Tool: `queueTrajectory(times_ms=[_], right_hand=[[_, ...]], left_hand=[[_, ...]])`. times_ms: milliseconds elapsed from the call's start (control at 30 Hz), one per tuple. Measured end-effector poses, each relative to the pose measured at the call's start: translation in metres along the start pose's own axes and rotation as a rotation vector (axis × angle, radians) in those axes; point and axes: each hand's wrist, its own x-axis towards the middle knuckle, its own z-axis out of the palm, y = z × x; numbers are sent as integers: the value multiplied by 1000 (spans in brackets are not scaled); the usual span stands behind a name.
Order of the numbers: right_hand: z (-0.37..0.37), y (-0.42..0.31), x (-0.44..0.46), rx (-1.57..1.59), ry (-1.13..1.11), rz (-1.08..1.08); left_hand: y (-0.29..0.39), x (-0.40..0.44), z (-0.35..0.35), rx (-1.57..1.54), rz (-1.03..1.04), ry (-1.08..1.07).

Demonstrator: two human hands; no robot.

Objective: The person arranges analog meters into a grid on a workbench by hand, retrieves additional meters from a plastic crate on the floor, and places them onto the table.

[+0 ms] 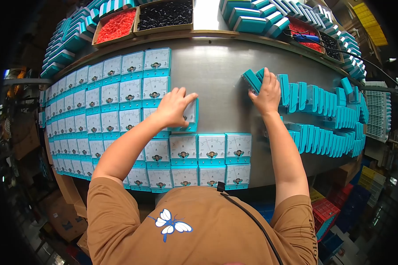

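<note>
A square, white-faced plastic meter with blue-green edges lies mid-frame. The left hand touches it, fingers spread wide. The right hand grips two tilted blue-green boxes, upper right of centre.

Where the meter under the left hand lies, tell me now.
In the head view, the meter lies just left of centre on the metal bench, beneath the left hand, at its row's right end.

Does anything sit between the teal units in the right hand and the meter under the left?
Nothing visible: only metal tabletop shows between the teal units in the right hand and the meter under the left hand.
</note>
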Motion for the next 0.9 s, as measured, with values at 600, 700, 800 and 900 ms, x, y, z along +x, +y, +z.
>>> queueTrajectory(times_ms=[600,700,800,900], right_hand=[[-7,-44,-116,1301,-43,593],[5,-27,-119,943,-114,514],[13,-24,-124,1010,-165,463],[21,-9,-125,1099,-1,548]], left_hand=[[17,-1,41,141,-166,-128],[23,2,36,161,-183,-166],[26,6,21,168,-165,-222],[25,11,15,191,-129,-252]])
